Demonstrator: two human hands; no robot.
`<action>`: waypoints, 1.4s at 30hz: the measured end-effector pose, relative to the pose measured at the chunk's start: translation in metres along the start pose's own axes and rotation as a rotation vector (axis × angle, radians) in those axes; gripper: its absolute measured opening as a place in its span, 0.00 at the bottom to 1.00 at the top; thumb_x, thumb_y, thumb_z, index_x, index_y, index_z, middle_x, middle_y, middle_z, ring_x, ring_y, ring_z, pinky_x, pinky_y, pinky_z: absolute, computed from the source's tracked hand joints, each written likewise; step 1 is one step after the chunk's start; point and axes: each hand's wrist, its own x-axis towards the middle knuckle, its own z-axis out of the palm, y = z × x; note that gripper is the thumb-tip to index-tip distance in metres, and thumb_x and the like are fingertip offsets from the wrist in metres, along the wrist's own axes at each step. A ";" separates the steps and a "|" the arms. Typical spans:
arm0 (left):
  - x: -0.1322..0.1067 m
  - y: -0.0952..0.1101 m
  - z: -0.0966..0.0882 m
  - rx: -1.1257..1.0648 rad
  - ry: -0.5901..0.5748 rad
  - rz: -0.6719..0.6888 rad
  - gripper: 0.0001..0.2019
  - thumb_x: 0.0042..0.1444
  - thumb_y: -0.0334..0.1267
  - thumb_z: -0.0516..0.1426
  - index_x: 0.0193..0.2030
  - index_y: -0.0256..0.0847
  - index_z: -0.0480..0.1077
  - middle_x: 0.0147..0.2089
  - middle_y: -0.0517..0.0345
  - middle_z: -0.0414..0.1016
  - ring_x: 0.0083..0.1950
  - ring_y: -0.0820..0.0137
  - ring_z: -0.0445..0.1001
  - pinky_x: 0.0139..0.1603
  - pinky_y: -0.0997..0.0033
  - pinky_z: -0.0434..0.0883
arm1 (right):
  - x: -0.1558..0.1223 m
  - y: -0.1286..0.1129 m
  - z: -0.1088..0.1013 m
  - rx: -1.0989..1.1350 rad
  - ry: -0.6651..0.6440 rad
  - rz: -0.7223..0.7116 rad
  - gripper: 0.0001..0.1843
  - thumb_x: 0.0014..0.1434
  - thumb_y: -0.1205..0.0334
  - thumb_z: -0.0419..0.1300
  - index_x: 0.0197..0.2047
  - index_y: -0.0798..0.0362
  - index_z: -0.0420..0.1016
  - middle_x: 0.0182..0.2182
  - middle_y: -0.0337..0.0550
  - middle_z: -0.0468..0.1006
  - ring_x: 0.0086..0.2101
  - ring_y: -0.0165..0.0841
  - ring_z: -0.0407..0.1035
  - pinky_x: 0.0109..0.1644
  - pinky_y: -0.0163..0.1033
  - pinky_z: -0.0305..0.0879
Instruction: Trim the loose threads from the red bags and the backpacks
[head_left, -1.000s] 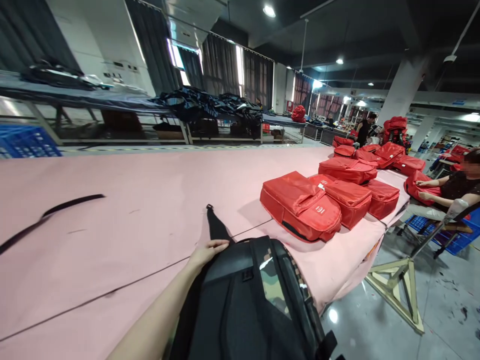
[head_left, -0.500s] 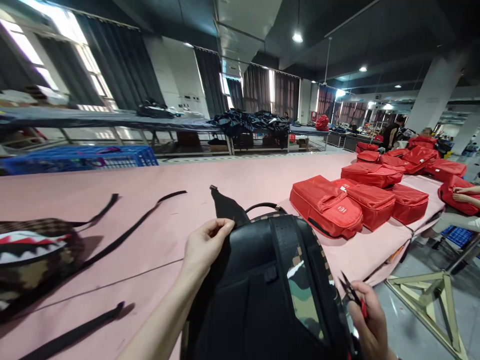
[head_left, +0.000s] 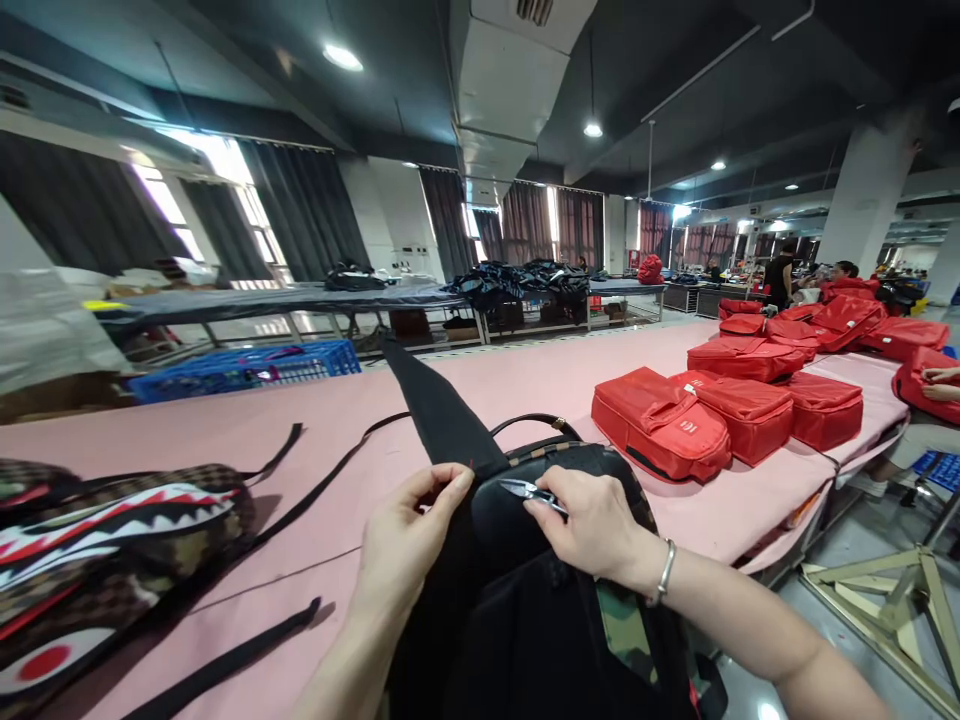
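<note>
A black backpack [head_left: 517,620] with camouflage patches lies before me, its padded back facing up. A wide black strap [head_left: 435,395] sticks up from its top edge. My left hand [head_left: 416,515] pinches the backpack's top edge beside that strap, thumb against forefinger. A tiny red bit, perhaps a thread end, shows at those fingertips. My right hand [head_left: 592,520] is closed around thread snips [head_left: 521,488]. The blades point left toward the left fingertips, over the black padding, a short gap away. The handles are mostly hidden in the palm.
On the pink table [head_left: 352,440], a shark-mouth patterned bag [head_left: 142,540] with loose black straps lies left. Several red backpacks [head_left: 660,420] stand right. A blue crate [head_left: 255,370] sits beyond the table. Another person's hands [head_left: 941,382] touch a red bag at far right.
My right hand has brought the snips up from the backpack's lower right side to its top edge, near my left fingers. The left hand keeps its pinch. The view has tilted up and left.
</note>
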 end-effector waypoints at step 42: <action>-0.001 0.028 0.034 -0.259 0.091 -0.105 0.23 0.24 0.43 0.68 0.28 0.42 0.64 0.29 0.65 0.63 0.32 0.74 0.61 0.37 0.73 0.64 | -0.044 0.113 -0.024 0.458 0.498 0.569 0.16 0.63 0.51 0.47 0.35 0.54 0.65 0.33 0.43 0.76 0.34 0.31 0.70 0.41 0.37 0.65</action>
